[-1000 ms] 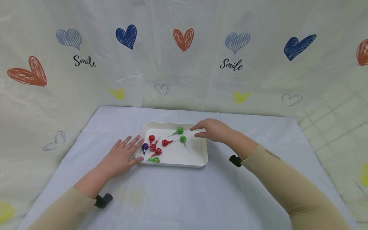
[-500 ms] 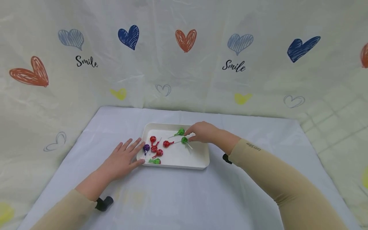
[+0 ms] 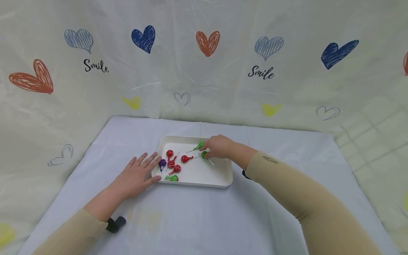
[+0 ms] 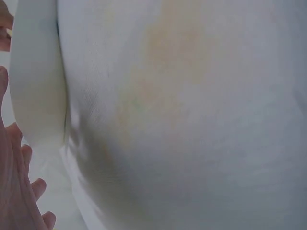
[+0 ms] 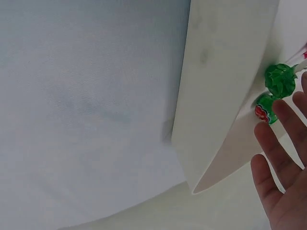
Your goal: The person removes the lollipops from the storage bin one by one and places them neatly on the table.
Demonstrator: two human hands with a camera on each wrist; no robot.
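Observation:
A white tray lies on the table with several wrapped lollipops in it. My left hand is spread flat at the tray's left end, its fingertips and thumb at the rim. Over the tray's back right part, my right hand reaches in, fingers at an upper green lollipop and thumb beside a lower green lollipop. In the right wrist view its fingers look extended near a green lollipop; whether they touch cannot be told. A red lollipop lies left of them.
Near the tray's left end lie a purple lollipop, a few red lollipops and a green-wrapped lollipop. A white cloth covers the table. Behind it hangs a heart-printed curtain.
My right hand has moved left and down from the tray's right rim to the two green lollipops. My left hand stays at the tray's left end. The lollipops keep their places.

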